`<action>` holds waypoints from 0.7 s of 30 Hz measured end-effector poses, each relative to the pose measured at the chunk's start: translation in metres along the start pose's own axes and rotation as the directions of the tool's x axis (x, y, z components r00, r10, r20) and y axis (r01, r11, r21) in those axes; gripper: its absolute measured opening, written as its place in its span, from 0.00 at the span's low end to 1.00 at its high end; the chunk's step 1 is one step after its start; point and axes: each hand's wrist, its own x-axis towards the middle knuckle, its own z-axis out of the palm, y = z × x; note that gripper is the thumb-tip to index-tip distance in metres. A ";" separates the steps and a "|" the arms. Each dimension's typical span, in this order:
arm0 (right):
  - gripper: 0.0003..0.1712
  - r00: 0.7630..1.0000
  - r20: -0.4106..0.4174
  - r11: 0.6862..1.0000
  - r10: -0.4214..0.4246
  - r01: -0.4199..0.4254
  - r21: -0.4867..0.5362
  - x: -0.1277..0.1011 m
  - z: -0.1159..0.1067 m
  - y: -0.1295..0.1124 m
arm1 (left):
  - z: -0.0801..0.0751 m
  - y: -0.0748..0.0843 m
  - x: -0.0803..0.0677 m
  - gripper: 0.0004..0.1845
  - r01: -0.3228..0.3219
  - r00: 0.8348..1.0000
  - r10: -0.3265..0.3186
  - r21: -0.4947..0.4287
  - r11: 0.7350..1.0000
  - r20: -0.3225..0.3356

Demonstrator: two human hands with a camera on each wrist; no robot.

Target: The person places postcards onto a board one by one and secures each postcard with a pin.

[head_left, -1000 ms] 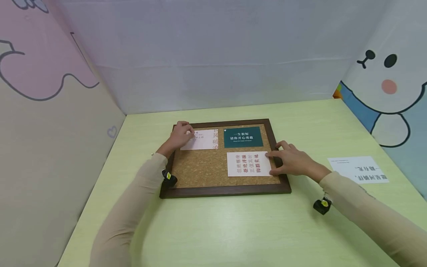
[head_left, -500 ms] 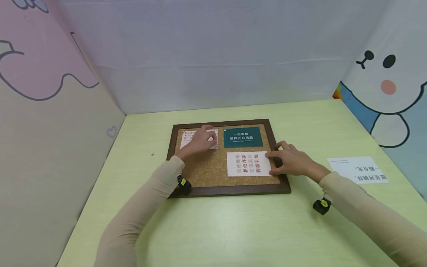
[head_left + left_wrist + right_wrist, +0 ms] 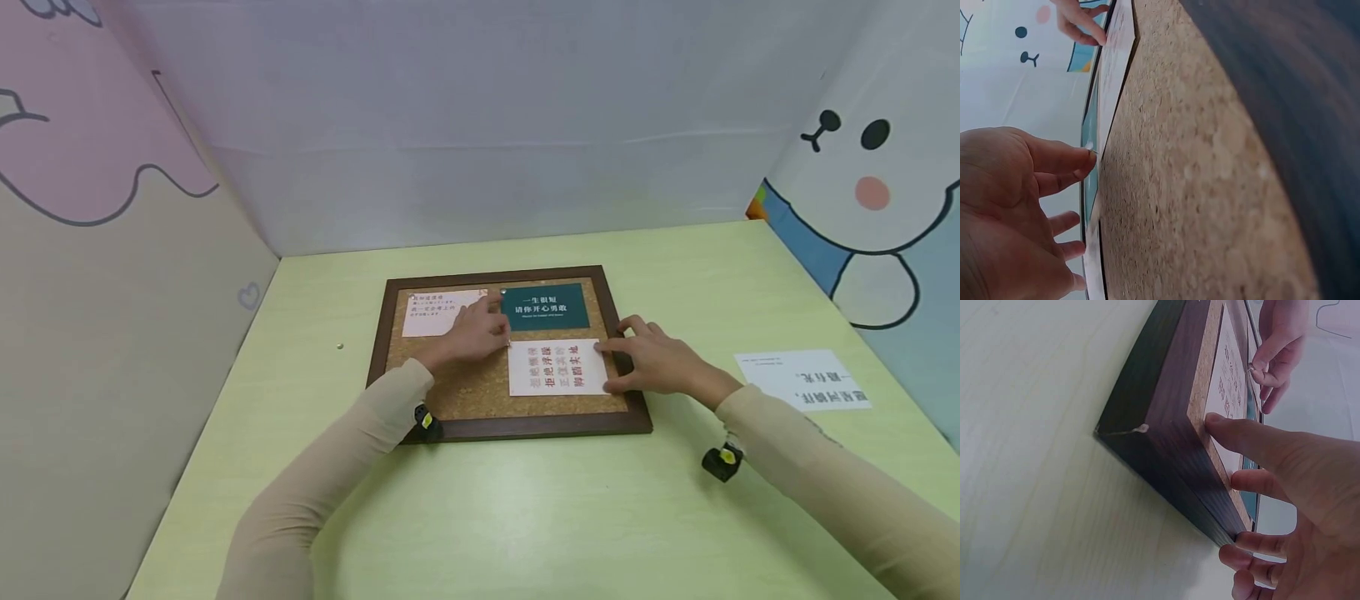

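White card [image 3: 555, 368] flat on the corkboard [image 3: 459, 392], lower right, and the right hand [image 3: 658, 363], spread and gripping nothing, rests on its right edge, likely to stop it sliding; near its upper left corner the left hand [image 3: 474, 335] pinches a pin [image 3: 1090, 147], probably for precise control.

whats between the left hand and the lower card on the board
A pin, pinched by the left hand near the lower card, as the left wrist view shows.

Left hand [image 3: 474, 332] partly hides its tiny tack [image 3: 1090, 148]; sleeves [image 3: 322, 479] cropped
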 end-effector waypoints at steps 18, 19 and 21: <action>0.39 1.000 -0.004 1.000 -0.007 0.007 0.003 -0.001 -0.001 0.000 | -0.001 0.007 0.004 0.11 0.066 0.996 -0.069 0.055 0.996 0.064; 0.39 1.000 -0.004 1.000 -0.007 0.007 0.004 -0.002 -0.001 0.000 | -0.002 0.008 0.004 0.11 0.072 0.995 -0.075 0.054 0.996 0.065; 0.39 1.000 -0.005 1.000 -0.008 0.008 0.003 -0.002 -0.001 0.000 | -0.002 0.010 0.004 0.11 0.085 0.994 -0.088 0.052 0.995 0.069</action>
